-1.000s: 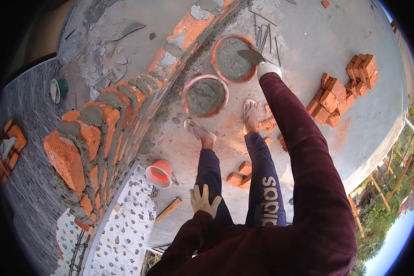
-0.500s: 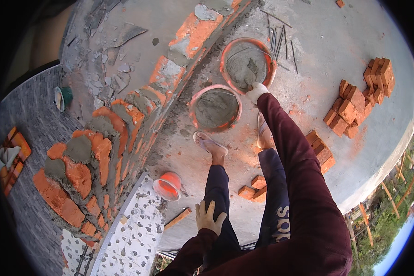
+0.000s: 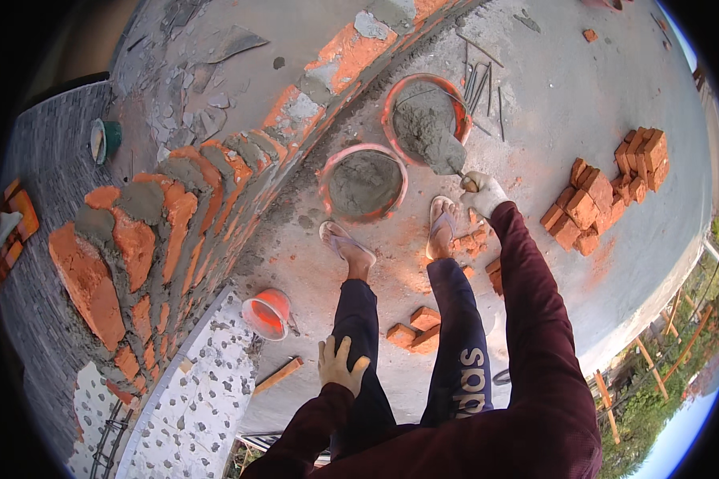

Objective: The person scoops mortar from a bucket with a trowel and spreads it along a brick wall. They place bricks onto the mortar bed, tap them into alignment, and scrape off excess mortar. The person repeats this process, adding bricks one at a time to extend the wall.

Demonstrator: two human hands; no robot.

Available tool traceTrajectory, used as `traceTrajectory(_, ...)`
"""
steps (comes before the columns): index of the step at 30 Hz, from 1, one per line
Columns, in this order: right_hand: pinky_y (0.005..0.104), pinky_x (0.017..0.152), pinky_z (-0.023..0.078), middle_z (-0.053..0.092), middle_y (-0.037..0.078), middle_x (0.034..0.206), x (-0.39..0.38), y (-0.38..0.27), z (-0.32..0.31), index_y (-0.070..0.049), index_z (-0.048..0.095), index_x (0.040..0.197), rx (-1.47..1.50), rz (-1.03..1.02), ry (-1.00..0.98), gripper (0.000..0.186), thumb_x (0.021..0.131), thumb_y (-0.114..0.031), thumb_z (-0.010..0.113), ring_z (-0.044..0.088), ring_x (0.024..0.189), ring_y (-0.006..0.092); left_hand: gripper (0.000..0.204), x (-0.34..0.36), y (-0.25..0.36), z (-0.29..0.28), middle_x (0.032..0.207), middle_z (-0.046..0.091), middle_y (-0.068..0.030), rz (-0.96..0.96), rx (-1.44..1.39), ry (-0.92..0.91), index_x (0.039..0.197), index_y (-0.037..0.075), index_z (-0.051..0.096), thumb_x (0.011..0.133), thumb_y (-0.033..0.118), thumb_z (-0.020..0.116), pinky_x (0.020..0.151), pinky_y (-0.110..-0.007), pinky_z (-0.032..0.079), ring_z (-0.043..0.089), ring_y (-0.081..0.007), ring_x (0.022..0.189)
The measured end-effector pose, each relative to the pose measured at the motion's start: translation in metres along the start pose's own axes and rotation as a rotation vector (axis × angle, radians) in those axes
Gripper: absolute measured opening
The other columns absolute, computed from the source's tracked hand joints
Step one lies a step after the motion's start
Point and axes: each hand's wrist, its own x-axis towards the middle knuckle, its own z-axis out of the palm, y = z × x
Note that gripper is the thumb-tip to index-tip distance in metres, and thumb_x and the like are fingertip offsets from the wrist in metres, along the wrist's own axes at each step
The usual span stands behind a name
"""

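My gloved right hand (image 3: 485, 191) grips the handle of a trowel (image 3: 469, 182). A heap of wet grey mortar (image 3: 444, 153) covers the blade, at the near edge of the farther orange tub (image 3: 392, 102), which holds more mortar. A second orange tub (image 3: 324, 185) of mortar sits just to its left and nearer my feet. My gloved left hand (image 3: 339, 363) rests with fingers spread on my left leg (image 3: 355, 315). To my left runs a rough brick wall (image 3: 86, 283) with lumps of mortar on top.
Stacks of bricks (image 3: 583, 203) are to the right, with more bricks (image 3: 423, 331) by my legs. Metal rods (image 3: 490, 96) lie beyond the tubs. A small orange bucket (image 3: 268, 311) and a wooden strip (image 3: 278, 375) lie left of my legs. A green bucket (image 3: 108, 142) is beyond the wall.
My right hand has dipped the trowel into the farther tub and drawn it back toward me, now loaded with mortar. My left hand stays on my leg. The view has shifted slightly.
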Motion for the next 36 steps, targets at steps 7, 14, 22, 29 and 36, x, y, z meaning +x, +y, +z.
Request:
traceTrajectory(7, 0.0281, 0.046, 0.045, 0.045, -0.003, 0.071, -0.184, -0.214, -0.059, -0.002, 0.059, 0.103, -0.087, 0.157, -0.217, 0.024, 0.081, 0.004, 0.066, 0.052, 0.053, 0.0098, 0.066, -0.015, 0.01, 0.005, 0.153, 0.043, -0.0172, -0.029, -0.182, 0.157, 0.145, 0.016, 0.055, 0.09, 0.05, 0.069, 0.116, -0.053, 0.035, 0.036, -0.0417, 0.143)
traceTrajectory(14, 0.0277, 0.051, 0.047, 0.047, -0.004, 0.07, -0.269, -0.444, -0.05, -0.001, 0.062, 0.105, -0.41, -0.09, -0.501, 0.024, 0.084, -0.006, 0.072, 0.055, 0.057, 0.0088, 0.064, -0.039, 0.023, -0.011, 0.145, 0.053, -0.0182, 0.003, -0.466, 0.357, 0.141, 0.011, 0.059, 0.087, 0.044, 0.072, 0.114, -0.049, 0.04, 0.046, -0.04, 0.136)
traceTrajectory(22, 0.0362, 0.053, 0.049, 0.056, 0.008, 0.072, -0.234, -0.596, 0.032, -0.002, 0.059, 0.105, -0.843, -0.85, -0.437, 0.024, 0.084, -0.008, 0.068, 0.059, 0.056, 0.0193, 0.066, -0.046, -0.027, 0.0, 0.149, 0.05, -0.0216, -0.16, -0.638, 0.397, 0.147, 0.008, 0.053, 0.093, 0.044, 0.066, 0.117, -0.046, 0.037, 0.044, -0.0411, 0.14)
traceTrajectory(29, 0.0494, 0.067, 0.056, 0.067, 0.019, 0.094, -0.22, -0.591, 0.089, -0.007, 0.059, 0.114, -1.202, -1.259, 0.074, 0.033, 0.085, -0.017, 0.071, 0.07, 0.082, 0.04, 0.072, -0.065, -0.054, 0.01, 0.153, 0.046, -0.0303, -0.322, -0.792, 0.346, 0.151, 0.006, 0.049, 0.094, 0.045, 0.067, 0.119, -0.047, 0.036, 0.042, -0.0448, 0.143)
traceTrajectory(36, 0.0427, 0.068, 0.055, 0.068, 0.018, 0.085, -0.248, -0.562, 0.085, 0.0, 0.059, 0.126, -0.835, -0.947, 0.145, 0.043, 0.091, -0.022, 0.071, 0.07, 0.078, 0.0376, 0.064, -0.042, -0.072, -0.032, 0.149, 0.05, -0.0306, -0.228, -0.841, 0.362, 0.144, 0.003, 0.055, 0.096, 0.044, 0.064, 0.116, -0.045, 0.04, 0.048, -0.0419, 0.139)
